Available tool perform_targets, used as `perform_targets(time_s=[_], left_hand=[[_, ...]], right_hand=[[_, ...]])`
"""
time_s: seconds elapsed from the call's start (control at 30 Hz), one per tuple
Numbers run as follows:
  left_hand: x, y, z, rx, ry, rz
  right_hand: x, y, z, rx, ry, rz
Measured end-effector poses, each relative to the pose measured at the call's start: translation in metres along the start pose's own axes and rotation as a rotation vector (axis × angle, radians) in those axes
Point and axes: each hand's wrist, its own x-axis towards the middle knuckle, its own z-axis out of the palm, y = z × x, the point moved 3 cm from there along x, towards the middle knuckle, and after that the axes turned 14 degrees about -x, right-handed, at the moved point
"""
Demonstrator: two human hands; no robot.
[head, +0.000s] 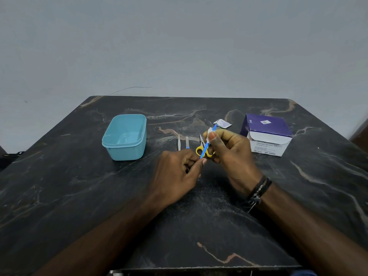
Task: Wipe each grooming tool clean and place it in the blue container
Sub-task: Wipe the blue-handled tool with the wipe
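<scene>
— One thin blue plastic tool [205, 150] is mid-wipe: your left hand [177, 172] pinches its lower end, your right hand [229, 150] pinches the white swab [209, 134] around its shaft.

— And next?

— Finish the stroke, then drop it into the empty light-blue plastic container [124, 136] to your left.

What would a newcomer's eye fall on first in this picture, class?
Two hands meet at the table's middle: the left hand pinches a thin blue tool while the right hand rubs a white swab along it. The blue container stands left, a purple swab box right.
</scene>
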Motion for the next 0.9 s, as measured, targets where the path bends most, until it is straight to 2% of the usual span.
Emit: perform_targets(time_s=[0.23, 0.53, 0.73, 0.9], left_hand=[[0.001, -0.003, 0.001, 0.005, 0.023, 0.009], [0.000, -0.009, -0.001, 0.030, 0.044, 0.019], [0.001, -0.010, 0.000, 0.031, 0.037, 0.005], [0.001, -0.011, 0.000, 0.052, 0.020, 0.019]], right_hand=[[0.002, -0.005, -0.009, 0.069, 0.106, 0.018], [0.000, -0.001, -0.003, -0.016, 0.050, -0.002], [0.007, -0.004, -0.014, 0.068, 0.108, -0.004], [0.003, 0.000, -0.011, 0.080, 0.075, 0.023]])
